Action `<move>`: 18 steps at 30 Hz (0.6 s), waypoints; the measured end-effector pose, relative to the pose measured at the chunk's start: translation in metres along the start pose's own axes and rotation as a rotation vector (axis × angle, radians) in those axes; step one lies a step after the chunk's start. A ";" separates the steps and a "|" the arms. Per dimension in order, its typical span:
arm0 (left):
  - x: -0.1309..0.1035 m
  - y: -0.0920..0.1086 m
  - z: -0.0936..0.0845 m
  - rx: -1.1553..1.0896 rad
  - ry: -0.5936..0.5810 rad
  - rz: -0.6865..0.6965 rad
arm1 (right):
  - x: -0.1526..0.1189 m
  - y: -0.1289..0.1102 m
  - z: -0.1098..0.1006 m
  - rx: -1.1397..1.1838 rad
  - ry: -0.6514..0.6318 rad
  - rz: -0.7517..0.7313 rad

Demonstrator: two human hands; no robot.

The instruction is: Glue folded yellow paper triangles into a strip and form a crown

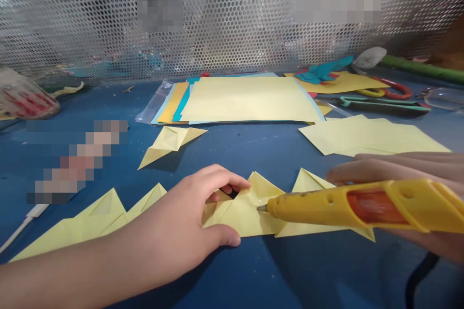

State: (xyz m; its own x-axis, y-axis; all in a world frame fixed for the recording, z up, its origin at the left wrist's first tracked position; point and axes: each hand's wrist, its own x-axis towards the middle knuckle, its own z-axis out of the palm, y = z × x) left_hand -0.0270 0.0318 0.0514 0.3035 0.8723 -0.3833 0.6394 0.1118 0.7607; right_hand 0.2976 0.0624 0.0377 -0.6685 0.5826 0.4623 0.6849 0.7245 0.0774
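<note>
Several folded yellow paper pieces (250, 219) form a row with pointed tops along the front of the blue table. My left hand (203, 203) holds the middle of this row, thumb at its lower edge and fingers behind the upper part. At the right, my right hand (416, 178) is wrapped round a yellow glue gun (326, 205), which partly hides it. The gun's metal tip points left and meets the paper just right of my left hand, beside a small shiny spot. A separate folded yellow piece (170, 139) lies further back.
A stack of coloured sheets (246, 99) lies at the back centre, with loose yellow paper (369, 135) right of it. Orange-handled scissors (398, 89) and a black-and-green cutter (384, 105) are back right. A stained container (27, 96) stands left, before a perforated metal screen (232, 24).
</note>
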 end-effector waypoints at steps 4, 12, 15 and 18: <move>0.000 -0.001 0.001 -0.002 -0.001 0.001 | -0.001 0.000 0.000 0.002 0.040 0.002; -0.001 -0.001 0.000 -0.005 -0.005 -0.013 | -0.007 0.010 -0.005 -0.006 -0.031 -0.011; -0.002 -0.001 -0.001 -0.012 -0.004 -0.022 | -0.009 0.011 -0.004 0.052 -0.013 0.020; -0.001 0.000 -0.001 -0.007 -0.003 -0.032 | -0.011 0.008 -0.005 0.084 -0.062 0.048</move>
State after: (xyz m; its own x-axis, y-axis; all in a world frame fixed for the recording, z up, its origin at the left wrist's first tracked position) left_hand -0.0278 0.0308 0.0523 0.2856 0.8667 -0.4090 0.6439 0.1426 0.7517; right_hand 0.3117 0.0605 0.0374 -0.6539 0.6371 0.4080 0.6915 0.7221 -0.0193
